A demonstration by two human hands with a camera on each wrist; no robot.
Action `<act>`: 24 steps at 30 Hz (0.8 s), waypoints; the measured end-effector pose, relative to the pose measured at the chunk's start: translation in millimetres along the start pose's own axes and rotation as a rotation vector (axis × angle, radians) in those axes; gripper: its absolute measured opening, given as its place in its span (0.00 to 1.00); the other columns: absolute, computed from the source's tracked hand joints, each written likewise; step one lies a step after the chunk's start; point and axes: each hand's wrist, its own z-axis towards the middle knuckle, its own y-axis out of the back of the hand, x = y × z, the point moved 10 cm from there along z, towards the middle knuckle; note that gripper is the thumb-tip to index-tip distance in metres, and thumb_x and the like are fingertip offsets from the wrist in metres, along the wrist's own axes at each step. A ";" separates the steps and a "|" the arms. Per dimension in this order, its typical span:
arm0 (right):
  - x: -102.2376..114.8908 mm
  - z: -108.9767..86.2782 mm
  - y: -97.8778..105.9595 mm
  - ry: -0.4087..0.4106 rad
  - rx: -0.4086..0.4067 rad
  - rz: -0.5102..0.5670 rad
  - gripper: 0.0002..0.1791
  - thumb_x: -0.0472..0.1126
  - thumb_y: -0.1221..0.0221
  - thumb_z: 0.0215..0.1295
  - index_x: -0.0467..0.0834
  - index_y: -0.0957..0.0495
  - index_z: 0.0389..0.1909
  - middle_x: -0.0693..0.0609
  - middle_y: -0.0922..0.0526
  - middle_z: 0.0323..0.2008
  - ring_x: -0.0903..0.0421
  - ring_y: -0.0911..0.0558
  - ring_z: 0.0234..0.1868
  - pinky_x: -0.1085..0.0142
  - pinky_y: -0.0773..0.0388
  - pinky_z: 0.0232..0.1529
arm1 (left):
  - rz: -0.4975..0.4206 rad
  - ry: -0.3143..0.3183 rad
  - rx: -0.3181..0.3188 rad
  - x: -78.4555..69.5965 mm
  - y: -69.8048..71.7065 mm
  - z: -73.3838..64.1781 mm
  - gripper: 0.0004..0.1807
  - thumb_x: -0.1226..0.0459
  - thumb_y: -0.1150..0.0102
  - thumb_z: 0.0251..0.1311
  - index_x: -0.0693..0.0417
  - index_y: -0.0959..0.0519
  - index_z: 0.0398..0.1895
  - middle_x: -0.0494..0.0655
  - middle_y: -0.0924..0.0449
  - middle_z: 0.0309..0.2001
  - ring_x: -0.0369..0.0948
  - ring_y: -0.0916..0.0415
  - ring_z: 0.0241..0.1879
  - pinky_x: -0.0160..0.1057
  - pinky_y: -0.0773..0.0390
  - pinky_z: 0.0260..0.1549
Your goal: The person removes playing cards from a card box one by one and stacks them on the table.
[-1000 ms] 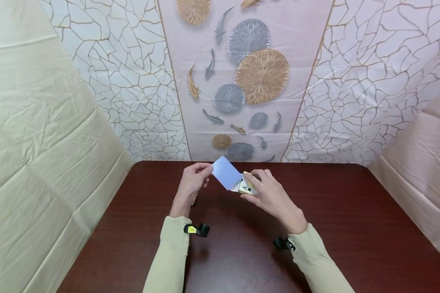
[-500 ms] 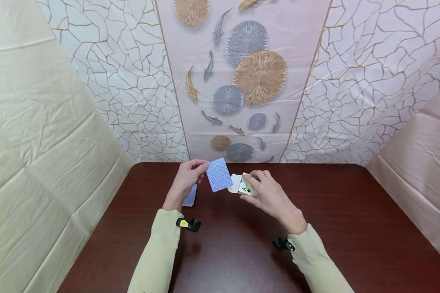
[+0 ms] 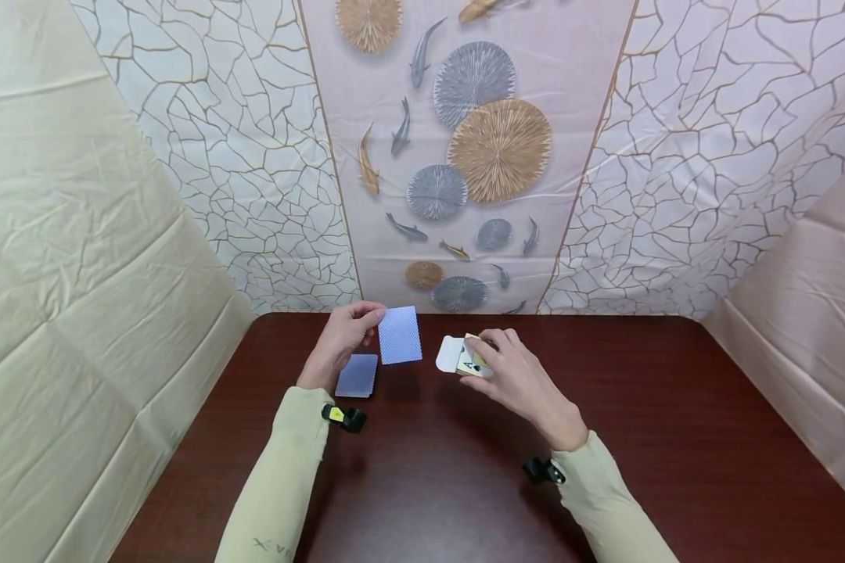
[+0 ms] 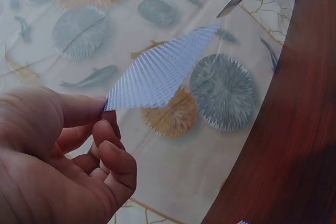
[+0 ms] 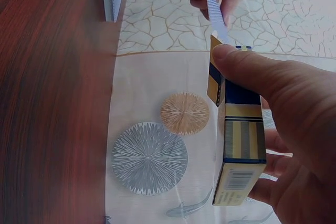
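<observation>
My left hand (image 3: 343, 341) pinches a blue-backed playing card (image 3: 400, 335) by its corner between thumb and fingers, above the table; whether it is one card or a few is unclear. In the left wrist view the card (image 4: 160, 72) is seen slanted, with the other fingers of the left hand (image 4: 68, 156) curled below it. To the right, my right hand (image 3: 519, 371) grips a card box (image 3: 470, 358) printed with an ace, its white flap (image 3: 451, 354) unfolded towards the left. The right wrist view shows the box (image 5: 242, 140) with a barcode on its end.
A stack of blue-backed cards (image 3: 357, 376) lies on the dark red-brown table (image 3: 451, 485) beside the left wrist. Behind the table hangs a patterned cloth (image 3: 465, 234), with a plain cloth (image 3: 113, 313) along the left side.
My left hand has moved left with the card, away from the box, and the card has turned more upright. The stack on the table has come into sight. The right hand stays put.
</observation>
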 end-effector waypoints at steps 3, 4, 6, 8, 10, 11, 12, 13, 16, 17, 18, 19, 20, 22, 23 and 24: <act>0.3 0.1 0.1 0.000 0.002 0.001 0.30 0.52 0.26 0.50 0.45 0.21 0.53 0.44 0.21 0.46 0.47 0.26 0.43 0.57 0.23 0.37 | 0.019 0.009 0.000 1.5 3.9 1.9 0.12 0.59 0.45 0.70 0.55 0.19 0.49 0.43 0.27 0.29 0.41 0.31 0.28 0.35 0.28 0.29; 0.5 0.1 0.2 0.001 0.002 0.002 0.30 0.52 0.26 0.50 0.45 0.20 0.53 0.44 0.21 0.46 0.47 0.26 0.43 0.57 0.23 0.37 | 0.025 0.013 0.000 2.4 5.0 2.9 0.12 0.59 0.45 0.70 0.55 0.19 0.48 0.43 0.27 0.30 0.42 0.31 0.29 0.36 0.29 0.29; 0.8 0.1 0.4 0.001 0.001 0.003 0.30 0.52 0.26 0.50 0.45 0.20 0.53 0.44 0.21 0.46 0.47 0.26 0.43 0.57 0.23 0.37 | 0.044 0.019 0.005 4.5 6.2 4.8 0.12 0.59 0.46 0.70 0.54 0.19 0.48 0.42 0.26 0.31 0.42 0.31 0.29 0.37 0.29 0.30; 1.1 -0.2 0.3 0.001 0.002 0.005 0.30 0.52 0.26 0.50 0.45 0.20 0.53 0.44 0.21 0.46 0.47 0.26 0.43 0.57 0.23 0.37 | 0.058 0.026 0.012 7.6 7.1 7.4 0.12 0.59 0.46 0.71 0.54 0.19 0.48 0.43 0.26 0.31 0.42 0.31 0.30 0.40 0.29 0.32; 1.4 -0.5 0.0 0.001 0.003 0.004 0.29 0.52 0.26 0.50 0.45 0.20 0.53 0.44 0.21 0.46 0.47 0.26 0.42 0.57 0.24 0.36 | 0.063 0.039 0.017 12.4 8.6 10.0 0.11 0.60 0.46 0.71 0.54 0.19 0.48 0.42 0.26 0.30 0.42 0.31 0.29 0.40 0.30 0.31; 1.5 -0.5 -0.3 0.001 0.005 0.003 0.29 0.52 0.26 0.50 0.45 0.20 0.53 0.44 0.20 0.46 0.47 0.26 0.42 0.58 0.24 0.36 | 0.063 0.046 0.019 15.1 9.6 11.3 0.11 0.60 0.46 0.71 0.54 0.19 0.48 0.42 0.26 0.30 0.42 0.32 0.29 0.39 0.30 0.30; 1.7 -0.5 -0.7 0.002 0.007 0.002 0.29 0.52 0.27 0.50 0.45 0.21 0.53 0.44 0.20 0.47 0.47 0.26 0.42 0.58 0.24 0.36 | 0.057 0.056 0.022 18.1 10.6 12.6 0.11 0.60 0.46 0.71 0.54 0.19 0.48 0.42 0.26 0.29 0.42 0.32 0.28 0.38 0.30 0.28; 1.7 -0.4 -1.0 0.001 0.010 0.003 0.29 0.52 0.27 0.51 0.45 0.21 0.53 0.43 0.21 0.47 0.47 0.26 0.42 0.58 0.24 0.36 | 0.048 0.066 0.024 21.0 11.5 13.7 0.11 0.61 0.46 0.70 0.54 0.19 0.48 0.42 0.26 0.29 0.42 0.33 0.28 0.37 0.31 0.27; 1.8 0.3 -2.0 0.002 0.016 0.002 0.30 0.53 0.27 0.51 0.45 0.21 0.54 0.43 0.21 0.47 0.47 0.26 0.42 0.58 0.24 0.36 | 0.028 0.090 0.029 28.9 14.4 16.6 0.10 0.62 0.46 0.70 0.56 0.20 0.48 0.41 0.26 0.28 0.41 0.32 0.27 0.33 0.30 0.24; 1.7 0.4 -2.3 0.002 0.017 0.002 0.30 0.53 0.27 0.51 0.45 0.21 0.54 0.43 0.21 0.47 0.47 0.26 0.43 0.58 0.24 0.36 | 0.025 0.095 0.031 31.0 15.3 17.4 0.10 0.62 0.46 0.70 0.56 0.20 0.48 0.41 0.26 0.28 0.40 0.32 0.27 0.33 0.29 0.24; 1.7 0.4 -2.4 0.003 0.017 0.001 0.29 0.53 0.27 0.51 0.46 0.21 0.54 0.43 0.21 0.47 0.47 0.26 0.43 0.58 0.24 0.37 | 0.034 0.099 0.030 33.2 16.6 18.1 0.10 0.62 0.46 0.70 0.56 0.20 0.48 0.41 0.25 0.28 0.39 0.32 0.27 0.33 0.29 0.24; 1.7 0.4 -2.5 0.003 0.017 0.000 0.29 0.53 0.27 0.51 0.46 0.21 0.54 0.43 0.21 0.47 0.47 0.26 0.43 0.58 0.24 0.36 | 0.049 0.100 0.029 34.9 17.8 18.3 0.10 0.62 0.46 0.71 0.56 0.20 0.48 0.42 0.25 0.29 0.39 0.32 0.27 0.34 0.27 0.26; 1.8 0.3 -2.5 0.004 0.016 0.000 0.29 0.53 0.27 0.51 0.46 0.21 0.53 0.43 0.21 0.47 0.47 0.26 0.42 0.58 0.24 0.36 | 0.069 0.098 0.028 36.8 19.2 18.8 0.10 0.61 0.46 0.71 0.55 0.20 0.48 0.42 0.25 0.29 0.39 0.31 0.27 0.35 0.26 0.27; 1.8 0.0 -2.3 0.004 0.012 -0.001 0.29 0.53 0.27 0.51 0.46 0.21 0.53 0.44 0.21 0.47 0.47 0.26 0.42 0.58 0.24 0.36 | 0.118 0.092 0.027 40.6 22.4 19.9 0.10 0.61 0.47 0.71 0.55 0.20 0.47 0.43 0.26 0.29 0.39 0.31 0.27 0.38 0.26 0.30; 1.8 -0.3 -2.0 0.004 0.010 -0.001 0.29 0.53 0.27 0.51 0.46 0.21 0.53 0.44 0.21 0.46 0.47 0.26 0.42 0.58 0.24 0.36 | 0.140 0.094 0.026 43.3 24.3 20.6 0.10 0.61 0.47 0.71 0.54 0.20 0.48 0.43 0.27 0.29 0.40 0.31 0.28 0.38 0.27 0.30; 1.8 -0.3 -1.7 0.004 0.009 -0.002 0.29 0.53 0.27 0.51 0.46 0.21 0.53 0.44 0.21 0.46 0.47 0.26 0.42 0.58 0.24 0.36 | 0.169 0.100 0.022 46.1 26.6 21.0 0.10 0.61 0.47 0.71 0.54 0.20 0.48 0.44 0.27 0.30 0.41 0.30 0.29 0.40 0.26 0.32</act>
